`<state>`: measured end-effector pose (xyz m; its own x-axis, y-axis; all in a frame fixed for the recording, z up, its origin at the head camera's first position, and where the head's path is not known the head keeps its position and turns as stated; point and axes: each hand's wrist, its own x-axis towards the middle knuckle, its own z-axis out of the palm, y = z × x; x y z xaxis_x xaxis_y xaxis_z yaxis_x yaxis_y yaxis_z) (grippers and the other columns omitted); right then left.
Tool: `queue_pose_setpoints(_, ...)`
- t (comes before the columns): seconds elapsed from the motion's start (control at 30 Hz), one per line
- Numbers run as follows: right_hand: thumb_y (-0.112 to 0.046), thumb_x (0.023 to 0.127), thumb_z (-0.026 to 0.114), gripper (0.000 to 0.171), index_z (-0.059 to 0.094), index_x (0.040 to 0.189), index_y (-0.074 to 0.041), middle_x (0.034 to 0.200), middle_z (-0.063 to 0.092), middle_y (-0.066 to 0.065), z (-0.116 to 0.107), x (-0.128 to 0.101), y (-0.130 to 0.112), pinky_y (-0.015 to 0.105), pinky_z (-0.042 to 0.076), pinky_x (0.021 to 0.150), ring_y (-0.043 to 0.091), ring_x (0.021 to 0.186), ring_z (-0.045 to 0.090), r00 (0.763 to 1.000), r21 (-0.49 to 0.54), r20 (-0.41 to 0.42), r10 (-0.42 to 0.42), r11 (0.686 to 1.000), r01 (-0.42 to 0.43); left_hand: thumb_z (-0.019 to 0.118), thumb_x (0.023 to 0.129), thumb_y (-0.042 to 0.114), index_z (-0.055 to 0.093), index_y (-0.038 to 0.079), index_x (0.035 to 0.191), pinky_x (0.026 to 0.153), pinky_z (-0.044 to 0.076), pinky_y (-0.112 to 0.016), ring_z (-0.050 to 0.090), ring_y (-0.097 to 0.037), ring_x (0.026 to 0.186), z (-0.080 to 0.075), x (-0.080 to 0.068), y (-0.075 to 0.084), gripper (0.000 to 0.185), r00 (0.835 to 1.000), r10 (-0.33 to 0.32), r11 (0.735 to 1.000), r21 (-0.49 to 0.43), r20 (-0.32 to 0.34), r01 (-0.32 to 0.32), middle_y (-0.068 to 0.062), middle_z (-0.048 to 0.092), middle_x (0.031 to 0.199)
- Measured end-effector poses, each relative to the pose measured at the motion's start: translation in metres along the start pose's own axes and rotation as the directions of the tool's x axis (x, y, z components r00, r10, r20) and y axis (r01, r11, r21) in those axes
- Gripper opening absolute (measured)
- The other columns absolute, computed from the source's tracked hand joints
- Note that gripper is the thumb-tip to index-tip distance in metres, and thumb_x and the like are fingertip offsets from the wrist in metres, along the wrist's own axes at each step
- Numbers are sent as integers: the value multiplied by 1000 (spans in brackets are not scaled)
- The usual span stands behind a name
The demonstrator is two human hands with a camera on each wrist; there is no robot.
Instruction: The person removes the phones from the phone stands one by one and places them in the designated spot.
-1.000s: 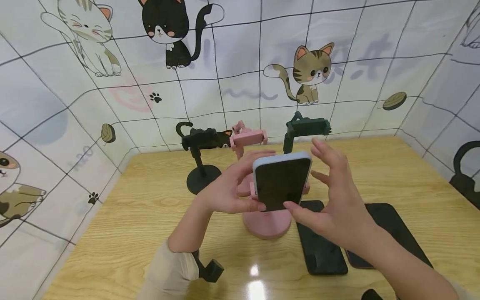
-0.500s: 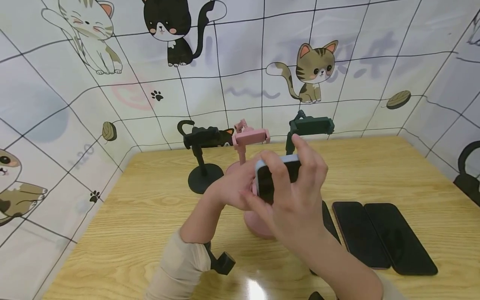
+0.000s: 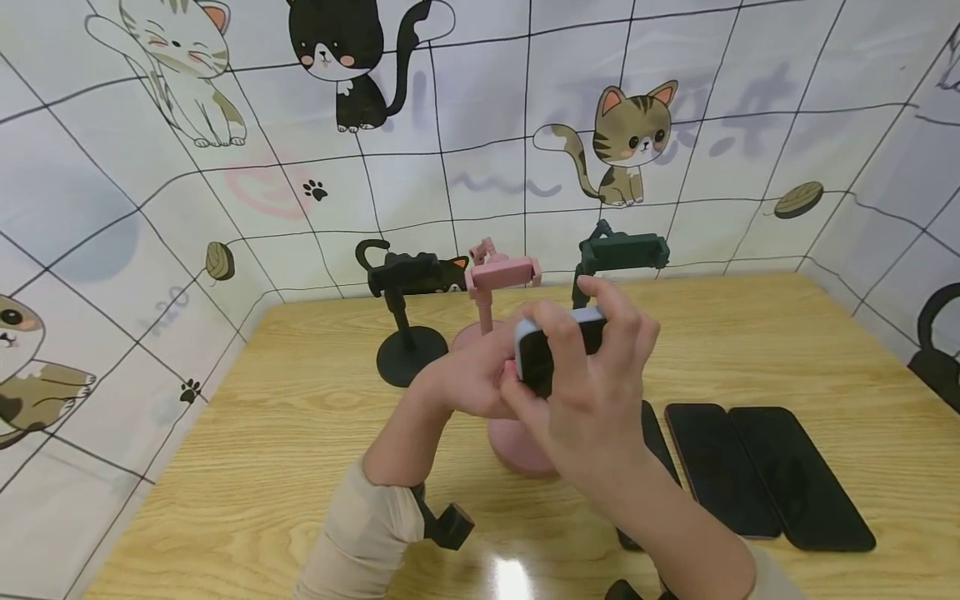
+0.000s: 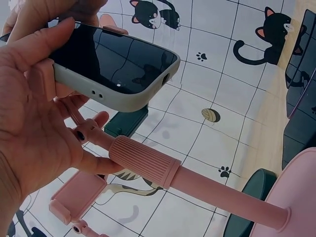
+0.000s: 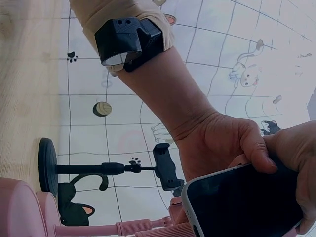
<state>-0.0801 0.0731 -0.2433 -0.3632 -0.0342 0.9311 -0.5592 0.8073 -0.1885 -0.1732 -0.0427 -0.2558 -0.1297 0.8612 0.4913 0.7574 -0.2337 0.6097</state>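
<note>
Both my hands are on the phone [image 3: 558,350], pale-blue case, dark screen facing me, sitting up in the clamp of the near pink stand [image 3: 517,442]. My left hand [image 3: 468,379] comes in from the left; the left wrist view shows its fingers curled behind the pink clamp [image 4: 47,79] with the thumb lying across the phone's edge, so it pinches phone and clamp together. My right hand [image 3: 596,392] covers the phone's front and right side, fingers curled over the top edge, thumb against the lower left corner. In the right wrist view the right thumb presses the screen edge of the phone [image 5: 244,200]; the rest of that hand is mostly out of shot, I cannot tell its spread from there.

The stand's ribbed pink pole [image 4: 163,170] runs down to its round base on the wooden table [image 3: 787,333].

Behind: a black stand [image 3: 401,321], a second pink stand [image 3: 498,275], a dark green stand [image 3: 618,254], all with bare clamps, in a row near the cat-print backdrop [image 3: 225,125].

Right of the near stand three dark phones [image 3: 750,467] lie flat side by side, the leftmost partly hidden by my right forearm.

Black wrist camera [image 3: 442,525] strapped on my left sleeve.
</note>
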Motion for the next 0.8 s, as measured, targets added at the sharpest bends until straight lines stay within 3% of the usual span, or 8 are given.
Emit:
queue_pose_setpoints(0.13, -6, 60, 76, 55, 45, 105, -8, 119, 31, 23, 1, 1, 0, 48, 37, 67, 43, 110, 32, 1000, 13, 8, 6, 1000, -6, 65, 72, -3, 35, -8, 116, 86, 44, -29, 50, -19, 95, -1, -1, 0, 54, 999, -31, 999, -39, 23, 32, -18, 48, 105)
queue_pose_setpoints(0.27, -5, 59, 75, 54, 46, 104, -8, 119, 32, 24, 1, 2, 1, 49, 33, 71, 43, 110, 33, 1000, 30, 16, 12, 999, -12, 65, 73, 3, 42, -6, 113, 86, 42, -28, 47, -17, 96, -3, -2, 0, 47, 997, -62, 998, 12, 35, 61, -15, 48, 106)
queue_pose_setpoints(0.47, -5, 59, 74, 52, 48, 104, -8, 119, 31, 24, -2, 4, 4, 52, 28, 76, 41, 110, 33, 999, 63, 37, 17, 998, -19, 69, 72, 11, 42, -2, 118, 91, 38, -26, 40, -17, 108, -6, 0, 2, 55, 993, -113, 990, 93, 45, 108, -13, 42, 117)
queue_pose_setpoints(0.8, -5, 60, 70, 49, 49, 104, -9, 118, 32, 23, -1, 6, 7, 52, 25, 78, 39, 110, 33, 999, 94, 50, 17, 995, -21, 68, 72, 13, 42, -2, 120, 92, 37, -25, 38, -16, 107, -8, 2, 3, 57, 989, -130, 987, 105, 63, 123, -12, 44, 116)
